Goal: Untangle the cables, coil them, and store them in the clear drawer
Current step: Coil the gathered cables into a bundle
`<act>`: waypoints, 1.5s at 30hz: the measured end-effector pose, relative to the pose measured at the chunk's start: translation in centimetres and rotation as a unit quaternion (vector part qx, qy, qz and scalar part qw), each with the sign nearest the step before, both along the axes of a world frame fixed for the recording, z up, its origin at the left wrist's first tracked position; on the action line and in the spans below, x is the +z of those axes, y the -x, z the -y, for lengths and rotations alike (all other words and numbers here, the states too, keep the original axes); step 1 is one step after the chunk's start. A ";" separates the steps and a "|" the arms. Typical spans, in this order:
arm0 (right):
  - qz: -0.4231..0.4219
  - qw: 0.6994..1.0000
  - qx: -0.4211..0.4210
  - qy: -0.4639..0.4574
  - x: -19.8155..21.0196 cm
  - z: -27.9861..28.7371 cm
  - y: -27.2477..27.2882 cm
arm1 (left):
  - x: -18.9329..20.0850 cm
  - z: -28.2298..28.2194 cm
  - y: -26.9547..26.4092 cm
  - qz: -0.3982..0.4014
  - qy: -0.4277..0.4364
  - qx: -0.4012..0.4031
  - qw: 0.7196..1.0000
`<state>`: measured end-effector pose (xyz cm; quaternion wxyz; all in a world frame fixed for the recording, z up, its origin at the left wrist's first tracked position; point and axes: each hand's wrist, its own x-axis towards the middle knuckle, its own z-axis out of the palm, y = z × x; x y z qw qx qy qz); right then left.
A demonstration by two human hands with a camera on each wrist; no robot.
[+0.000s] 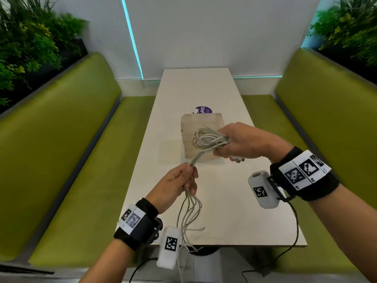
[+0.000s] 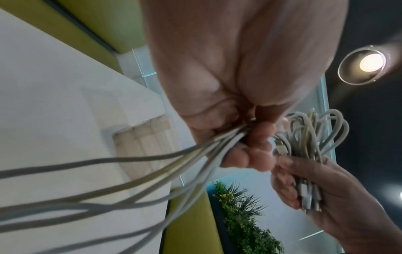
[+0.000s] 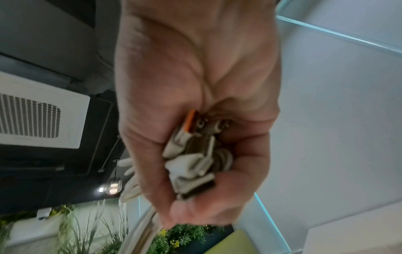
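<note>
Several white cables (image 1: 206, 139) run as one bundle between my two hands above the white table (image 1: 234, 211). My right hand (image 1: 234, 142) grips looped coils (image 2: 313, 130) of the bundle together with their connectors (image 3: 191, 158), one of which has an orange tip. My left hand (image 1: 183, 178) holds the same strands lower down in a fist; their loose ends (image 1: 189, 213) hang past the table's near edge. In the left wrist view the strands (image 2: 121, 173) fan out from my curled left fingers (image 2: 259, 139). The clear drawer (image 1: 201, 137) stands on the table just behind the hands.
A purple round sticker (image 1: 204, 109) lies on the table behind the drawer. Green padded benches (image 1: 71, 160) flank the table on both sides, with plants (image 1: 30, 48) behind them. Black cords (image 1: 294, 227) from the wrist cameras hang below the table's near edge.
</note>
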<state>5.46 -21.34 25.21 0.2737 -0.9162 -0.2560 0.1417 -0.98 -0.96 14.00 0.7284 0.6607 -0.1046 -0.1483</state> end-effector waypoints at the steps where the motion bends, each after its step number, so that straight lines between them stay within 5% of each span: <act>1: 0.000 1.000 -0.007 -0.011 -0.1 -0.1 0.0 | -0.1 -0.1 0.0 0.013 -0.006 0.005 1.000; 9: -0.025 0.991 -0.071 -0.115 -2.1 -1.3 0.6 | 0.0 0.0 -0.4 0.040 -0.013 0.096 0.995; 15: -0.033 0.988 -0.075 -0.134 -5.0 -3.3 1.8 | 1.6 1.3 -1.1 0.013 0.177 0.220 0.959; 19: -0.037 0.993 -0.060 -0.099 -6.5 -4.5 2.3 | 2.5 1.5 -1.4 -0.010 0.244 0.218 0.945; 24: -0.122 0.979 -0.004 -0.165 -6.1 -4.7 2.7 | 2.7 1.9 -1.6 -0.011 0.254 0.248 0.935; 31: -0.140 0.971 -0.031 -0.190 -7.2 -5.1 2.5 | 2.7 1.9 -1.0 -0.066 0.295 0.214 0.929; 33: -0.163 0.969 -0.020 -0.186 -7.1 -4.8 2.6 | 2.8 1.3 -0.8 -0.060 0.281 0.174 0.942; 36: -0.171 0.970 -0.015 -0.171 -7.0 -4.9 3.0 | 2.4 1.1 -0.5 0.010 0.132 0.137 0.982; 38: -0.156 0.973 -0.009 -0.167 -7.1 -5.4 3.3 | 2.3 1.5 -0.4 0.020 0.072 0.161 0.984; 42: -0.072 0.991 0.022 -0.107 -8.2 -6.8 3.5 | 2.8 1.8 -0.6 0.021 0.102 0.270 0.957; 45: -0.090 0.986 0.004 -0.139 -8.0 -6.6 3.5 | 3.2 1.6 -0.8 0.024 0.124 0.247 0.961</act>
